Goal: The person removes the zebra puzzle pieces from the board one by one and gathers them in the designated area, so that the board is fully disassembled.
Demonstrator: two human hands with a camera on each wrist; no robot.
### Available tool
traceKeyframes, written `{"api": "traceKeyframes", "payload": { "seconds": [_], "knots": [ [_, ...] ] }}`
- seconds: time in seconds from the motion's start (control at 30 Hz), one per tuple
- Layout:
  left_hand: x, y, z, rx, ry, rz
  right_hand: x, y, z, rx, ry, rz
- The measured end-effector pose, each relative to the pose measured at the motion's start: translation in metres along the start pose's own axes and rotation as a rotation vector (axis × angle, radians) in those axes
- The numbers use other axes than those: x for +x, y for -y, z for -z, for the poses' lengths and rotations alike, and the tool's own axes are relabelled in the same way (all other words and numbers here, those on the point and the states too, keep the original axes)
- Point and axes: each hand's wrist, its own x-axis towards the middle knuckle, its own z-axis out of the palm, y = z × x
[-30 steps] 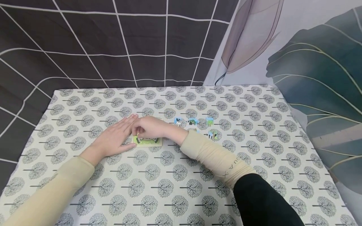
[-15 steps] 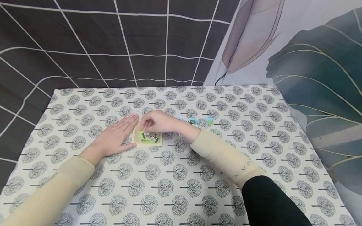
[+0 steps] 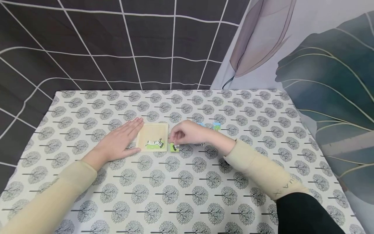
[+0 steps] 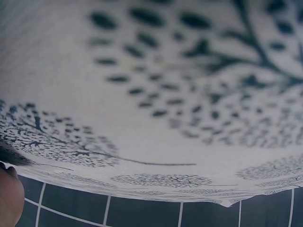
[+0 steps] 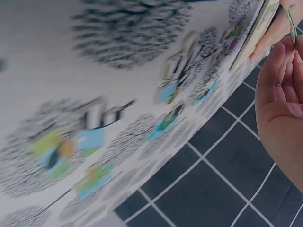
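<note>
My left hand [image 3: 121, 138] lies with straight fingers along the left edge of a square wooden puzzle tray [image 3: 153, 130]. At the tray's lower right, puzzle pieces [image 3: 155, 144] show black-and-white stripes on green; the rest of its floor is bare wood. Just beyond the right edge, my right hand [image 3: 188, 132] pinches a green puzzle piece [image 3: 174, 148] with a black-and-white mark. The right wrist view shows that hand [image 5: 284, 94] holding the thin piece [image 5: 292, 26] edge-on between thumb and fingers, near the tray [image 5: 255, 35].
Several loose puzzle pieces lie to the tray's right, partly behind the right forearm; one green-and-blue piece [image 3: 217, 126] shows past it. In the right wrist view more pieces [image 5: 165, 124] lie spread on the tree-print tablecloth [image 3: 175, 208]. A dark gridded curtain [image 3: 152, 35] hangs behind the table.
My right hand has moved right, from over the tray to beside its right edge, and a green piece now shows in its fingers. More bare tray floor shows. The left hand has stayed still.
</note>
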Motion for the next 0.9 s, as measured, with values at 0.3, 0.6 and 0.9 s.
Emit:
{"api": "traceKeyframes", "payload": {
  "seconds": [0.3, 0.6, 0.9],
  "knots": [
    [-0.001, 0.000, 0.000, -0.009, -0.001, 0.002, -0.024, -0.015, -0.007, -0.051, 0.034, -0.031],
    [-0.001, 0.001, -0.001, 0.001, -0.003, 0.001, -0.033, -0.017, -0.013, -0.093, 0.019, -0.042],
    [-0.001, 0.000, 0.000, -0.007, -0.001, 0.003, -0.038, -0.018, -0.019, -0.171, -0.030, 0.000]
  ]
}}
